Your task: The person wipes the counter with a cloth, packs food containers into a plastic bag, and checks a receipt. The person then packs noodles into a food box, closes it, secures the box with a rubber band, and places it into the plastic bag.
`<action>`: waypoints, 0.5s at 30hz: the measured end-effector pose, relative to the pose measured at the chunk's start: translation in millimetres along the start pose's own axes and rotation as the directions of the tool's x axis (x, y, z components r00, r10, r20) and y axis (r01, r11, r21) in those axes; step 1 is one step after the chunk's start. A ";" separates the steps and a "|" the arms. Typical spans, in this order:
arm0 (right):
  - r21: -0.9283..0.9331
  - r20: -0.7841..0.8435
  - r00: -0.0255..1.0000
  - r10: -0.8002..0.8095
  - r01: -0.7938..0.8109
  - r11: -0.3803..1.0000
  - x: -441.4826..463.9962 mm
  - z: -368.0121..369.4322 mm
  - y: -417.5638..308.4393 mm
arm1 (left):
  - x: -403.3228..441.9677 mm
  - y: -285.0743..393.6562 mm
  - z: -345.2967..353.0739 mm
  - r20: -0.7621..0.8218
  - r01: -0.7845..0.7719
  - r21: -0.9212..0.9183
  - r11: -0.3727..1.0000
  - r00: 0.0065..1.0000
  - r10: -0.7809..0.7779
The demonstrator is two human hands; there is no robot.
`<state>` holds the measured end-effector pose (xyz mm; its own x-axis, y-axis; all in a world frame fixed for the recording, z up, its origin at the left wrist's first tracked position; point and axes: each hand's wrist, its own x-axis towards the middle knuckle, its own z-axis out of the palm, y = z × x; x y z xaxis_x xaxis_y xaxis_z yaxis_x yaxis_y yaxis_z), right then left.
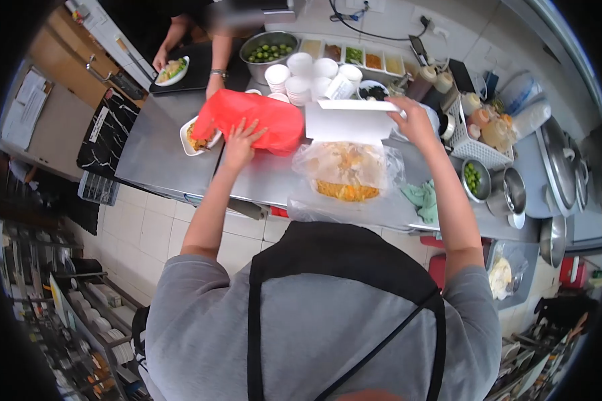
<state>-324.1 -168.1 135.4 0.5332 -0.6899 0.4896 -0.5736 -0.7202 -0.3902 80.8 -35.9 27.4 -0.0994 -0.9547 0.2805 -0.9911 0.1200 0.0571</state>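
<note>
The right hand (413, 121) is pinched on the edge of a white lid (348, 124), thumb and fingers narrow at its right corner; the left hand (243, 142) lies with fingers spread wide on a red bag (277, 120); the raised lid stands behind a clear plastic wrap (389, 167) holding fried food (348, 192), all on the bench (159, 164) before the person; the step in hand looks like handling the lid while steadying the bag, and the next move seems to call for a firm right pinch, clear of the loose plastic.

Counted: one lid, one red bag, one portion of fried food; a co-worker's two hands beyond, one by the bag, one at an oval dish (172, 71); one white bowl (192, 139) left of the bag; one green cloth (423, 199) to the right; white cups (299, 87) in several stacks, too overlapped to count.
</note>
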 end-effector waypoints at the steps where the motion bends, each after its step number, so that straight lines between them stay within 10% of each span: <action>1: 0.013 -0.008 1.000 0.001 -0.001 1.000 -2.0 -3.1 -1.4 | -0.1 0.3 -5.5 0.063 0.015 0.018 1.000 0.998 -0.016; 6: -0.064 -0.160 0.987 0.027 -0.038 0.997 -16.1 -9.3 4.9 | 10.5 30.4 -53.1 0.301 0.087 0.009 0.996 0.950 -0.085; 8: -0.082 -0.220 0.974 0.047 -0.067 0.994 -23.7 -9.2 9.5 | 16.6 42.4 -58.4 0.028 0.118 -0.487 0.866 0.992 -0.119; 11: 0.020 -0.003 0.903 0.429 -0.429 0.903 -50.4 0.9 27.7 | 15.2 80.1 -62.7 0.216 0.406 -0.610 0.680 0.912 -0.350; 15: -0.039 0.243 0.726 0.643 -0.655 0.754 -99.9 8.4 17.3 | 2.8 126.3 -37.6 0.200 0.398 -0.512 0.762 0.917 -0.344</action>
<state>-382.1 -112.2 73.2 0.1694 -0.9818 -0.0855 -0.8065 -0.0882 -0.5846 -41.3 -13.2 71.4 0.2322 -0.9716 0.0455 -0.7494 -0.1489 0.6451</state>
